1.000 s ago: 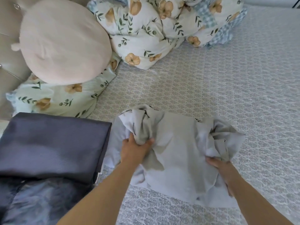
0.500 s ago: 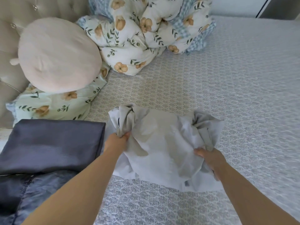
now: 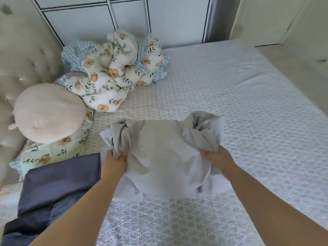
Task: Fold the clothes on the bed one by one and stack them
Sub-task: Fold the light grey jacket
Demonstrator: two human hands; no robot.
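Head view shows the bed [image 3: 230, 107] with its patterned cover, and the floral duvet [image 3: 113, 71] bunched near the headboard. A dark folded garment [image 3: 58, 181] lies at the left edge. In the middle lies the pale grey garment [image 3: 165, 157] — the left hand [image 3: 115, 162] grips its bunched left side, the right hand [image 3: 218, 158] grips its right side.

Home bedroom: bed [image 3: 230, 96], pillows [image 3: 51, 150], wardrobe [image 3: 124, 20].

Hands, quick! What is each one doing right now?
Left hand: closed, gripping a bunched left end of the pale grey garment.
Right hand: closed, gripping its bunched right end.
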